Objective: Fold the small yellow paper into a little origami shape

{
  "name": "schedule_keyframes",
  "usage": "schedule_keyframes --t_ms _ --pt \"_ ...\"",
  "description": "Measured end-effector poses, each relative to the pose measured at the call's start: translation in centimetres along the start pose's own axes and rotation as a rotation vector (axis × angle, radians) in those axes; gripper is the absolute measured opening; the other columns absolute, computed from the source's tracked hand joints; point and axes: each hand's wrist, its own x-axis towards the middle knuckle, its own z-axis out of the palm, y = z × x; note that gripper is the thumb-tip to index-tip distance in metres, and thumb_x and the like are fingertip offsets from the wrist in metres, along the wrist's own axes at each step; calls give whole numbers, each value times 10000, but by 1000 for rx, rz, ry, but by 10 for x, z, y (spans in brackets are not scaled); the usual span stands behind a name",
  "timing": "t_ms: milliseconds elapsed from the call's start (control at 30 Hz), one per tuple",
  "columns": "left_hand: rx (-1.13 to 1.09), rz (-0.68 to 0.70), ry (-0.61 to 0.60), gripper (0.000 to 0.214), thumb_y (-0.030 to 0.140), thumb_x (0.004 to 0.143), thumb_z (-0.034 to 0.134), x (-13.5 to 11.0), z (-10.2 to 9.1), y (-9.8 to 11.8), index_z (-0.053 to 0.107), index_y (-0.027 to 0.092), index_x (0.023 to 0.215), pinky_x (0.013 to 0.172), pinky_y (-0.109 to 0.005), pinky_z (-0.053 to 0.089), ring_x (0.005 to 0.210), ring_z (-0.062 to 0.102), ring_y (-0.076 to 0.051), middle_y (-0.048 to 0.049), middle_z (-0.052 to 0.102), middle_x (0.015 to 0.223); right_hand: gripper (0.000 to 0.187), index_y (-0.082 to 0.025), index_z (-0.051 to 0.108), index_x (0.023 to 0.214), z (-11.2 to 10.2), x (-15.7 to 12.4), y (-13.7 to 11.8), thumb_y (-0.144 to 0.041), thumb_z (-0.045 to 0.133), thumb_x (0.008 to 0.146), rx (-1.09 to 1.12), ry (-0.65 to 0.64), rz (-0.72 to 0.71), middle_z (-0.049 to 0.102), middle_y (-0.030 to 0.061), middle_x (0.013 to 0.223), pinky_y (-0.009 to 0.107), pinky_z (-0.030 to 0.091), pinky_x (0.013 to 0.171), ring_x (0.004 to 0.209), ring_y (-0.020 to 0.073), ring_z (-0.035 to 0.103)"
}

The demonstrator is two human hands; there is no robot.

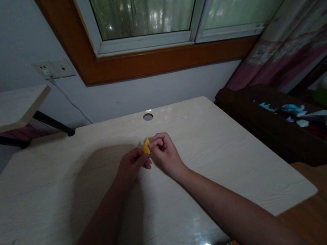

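Observation:
A small yellow piece of folded paper (146, 146) is held between my two hands, above the middle of the pale wood-grain desk (173, 204). My left hand (132, 164) pinches its lower left part between thumb and fingers. From the right, my right hand (165, 152) closes thumb and index finger on the paper's right edge. Fingertips cover part of the paper, so its full shape is hidden.
Behind my hands the desk has a round cable hole (148, 116). A raised shelf (11, 106) on black legs stands at the left. A cord (71, 101) hangs from the wall socket (54, 69). Right of the desk is a dark piece of furniture (258, 127) with scattered items.

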Motion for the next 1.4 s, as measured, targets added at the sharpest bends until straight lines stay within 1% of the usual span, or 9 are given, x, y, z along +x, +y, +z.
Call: schedule_keyframes --t_ms 167,367,500,667,800,900,1133,1300,1400 --pt "-39 13 -13 269 395 837 684 0 -1 0 630 145 751 607 -253 521 586 643 -131 -27 688 688 232 -263 519 1023 0 0 1 -323 674 861 27 -17 16 632 -44 774 266 438 648 691 125 590" --pt "2 -11 -6 286 409 830 681 -1 0 6 625 147 731 614 -261 515 587 629 -131 -26 679 674 251 -262 521 1029 0 -1 -3 -347 679 854 22 -18 42 637 -40 780 263 440 644 686 128 588" --pt "17 -12 -7 302 420 813 694 0 1 7 605 151 709 601 -261 504 567 614 -127 -18 668 645 250 -262 512 1030 0 0 -3 -342 674 859 16 -16 20 645 -42 776 263 444 656 690 128 592" --pt "53 0 -13 300 414 821 685 2 0 3 587 156 703 590 -251 497 544 601 -114 -1 651 618 220 -259 522 1016 0 -1 -2 -319 670 866 -60 19 -9 647 -29 801 279 450 689 728 137 608" --pt "60 -7 -20 292 419 835 672 3 -1 -2 585 156 741 578 -246 497 537 605 -109 -1 662 647 207 -258 523 1010 1 -1 -3 -317 663 870 -79 45 -13 646 -28 801 285 456 701 730 139 609" --pt "69 -13 -13 287 425 846 658 2 0 -2 586 158 771 583 -245 502 550 611 -111 -3 669 671 235 -262 511 1040 1 0 -3 -320 661 867 -43 35 3 643 -37 783 286 467 695 707 136 613" --pt "73 -6 21 305 444 846 652 2 1 -1 579 164 748 579 -241 505 546 605 -110 2 659 655 347 -274 507 1082 2 3 0 -283 714 804 124 -47 66 650 -44 805 280 491 682 706 131 630" --pt "74 -17 -24 313 449 833 660 2 1 0 584 159 742 564 -239 499 528 595 -108 -3 658 637 303 -265 493 1070 1 2 -2 -279 680 832 71 -2 40 617 -64 728 267 467 651 649 123 600" --pt "75 -29 -43 304 439 831 662 1 1 2 584 159 743 565 -237 502 525 594 -106 -2 656 633 264 -263 490 1061 2 -1 -3 -280 656 857 21 20 10 608 -61 732 262 452 654 653 120 582"
